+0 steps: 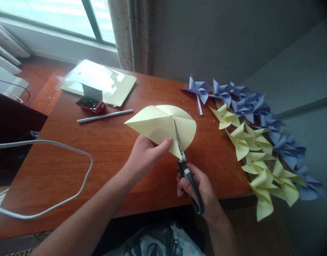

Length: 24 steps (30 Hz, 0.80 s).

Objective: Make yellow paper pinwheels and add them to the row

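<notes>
A pale yellow sheet of paper (159,124), creased along folds that meet at its middle, is held up just above the wooden table (105,153). The left hand (144,154) pinches its lower edge, thumb on top and fingers beneath. The right hand (199,188) is closed around the black handles of a pair of scissors (185,167), whose blades point up into the sheet along one crease, towards the centre.

To the right, along the table's edge, lie yellow paper pinwheels (259,160), and beyond them a row of blue paper pinwheels (248,103) against the wall. A white stick (105,116) lies on the table to the left of the sheet, near a small open red box (90,101) and a stack of yellow paper in a clear sleeve (99,80). A white cable (46,177) loops across the table's left part.
</notes>
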{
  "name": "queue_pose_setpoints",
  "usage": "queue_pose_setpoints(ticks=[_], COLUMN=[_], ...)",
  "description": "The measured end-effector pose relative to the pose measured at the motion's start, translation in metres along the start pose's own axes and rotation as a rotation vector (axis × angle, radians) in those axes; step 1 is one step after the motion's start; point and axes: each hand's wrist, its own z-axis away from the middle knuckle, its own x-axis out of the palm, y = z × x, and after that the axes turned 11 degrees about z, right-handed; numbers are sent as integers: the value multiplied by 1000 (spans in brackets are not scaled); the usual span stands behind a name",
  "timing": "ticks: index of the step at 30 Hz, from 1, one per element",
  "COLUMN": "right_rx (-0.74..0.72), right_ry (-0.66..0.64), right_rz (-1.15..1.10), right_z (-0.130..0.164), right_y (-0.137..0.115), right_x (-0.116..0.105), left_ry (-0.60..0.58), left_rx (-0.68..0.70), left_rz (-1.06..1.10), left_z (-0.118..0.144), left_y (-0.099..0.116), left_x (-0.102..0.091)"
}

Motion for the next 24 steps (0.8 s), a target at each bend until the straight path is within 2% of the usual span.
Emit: queue_pose_setpoints(ticks=[24], right_rx=[8], right_ry=[22], right_rz=[19], right_z=[0], right_y=[0], right_x=[1], left_ry=[40], left_rx=[-29], left_rz=[-47], left_z=[1], left_y=[3], left_x=[2])
